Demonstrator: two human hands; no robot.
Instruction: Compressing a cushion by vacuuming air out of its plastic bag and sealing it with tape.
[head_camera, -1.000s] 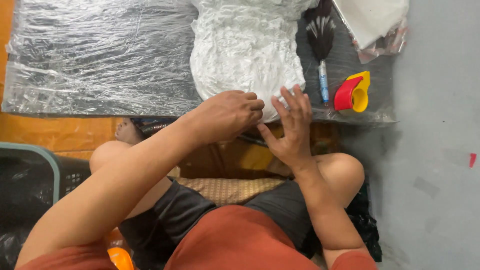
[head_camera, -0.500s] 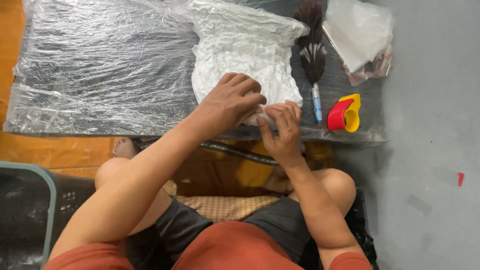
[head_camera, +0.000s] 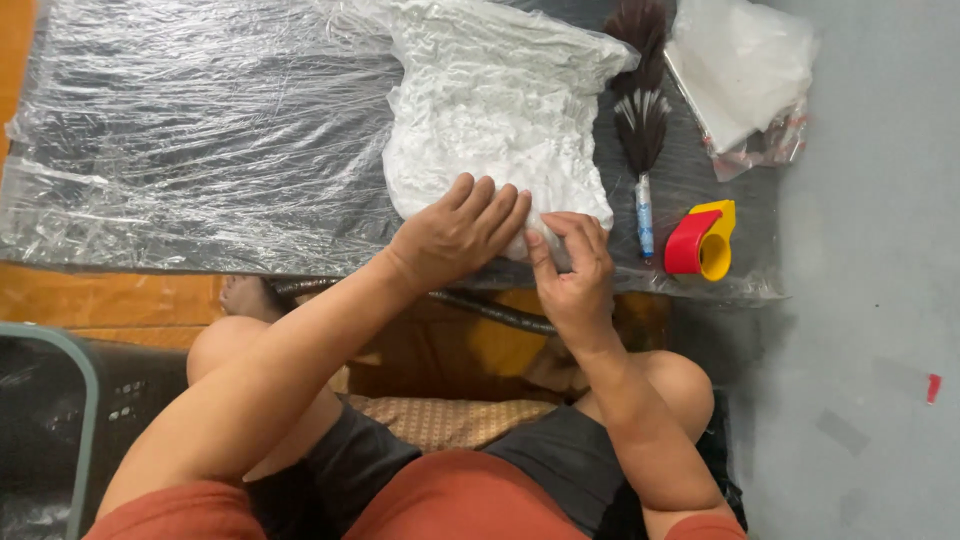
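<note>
A crumpled white fabric piece (head_camera: 490, 110) lies on a low table (head_camera: 180, 140) covered in clear plastic film. My left hand (head_camera: 462, 232) rests flat on the fabric's near edge, fingers together and pressing down. My right hand (head_camera: 572, 268) sits just right of it, thumb and fingers pinching the fabric's lower right corner. Both forearms reach up from my lap, where I sit cross-legged.
A dark feather brush (head_camera: 642, 120) with a blue-and-white handle lies right of the fabric. A red and yellow tape dispenser (head_camera: 702, 240) sits near the table's right front corner. A clear bag with white material (head_camera: 742, 70) lies at the far right. Grey floor (head_camera: 870, 300) on the right, a dark crate (head_camera: 50, 420) at lower left.
Both hands have moved up onto the fabric's near edge. The right hand went from spread fingers to a pinch at the corner. The view has shifted closer to the table.
</note>
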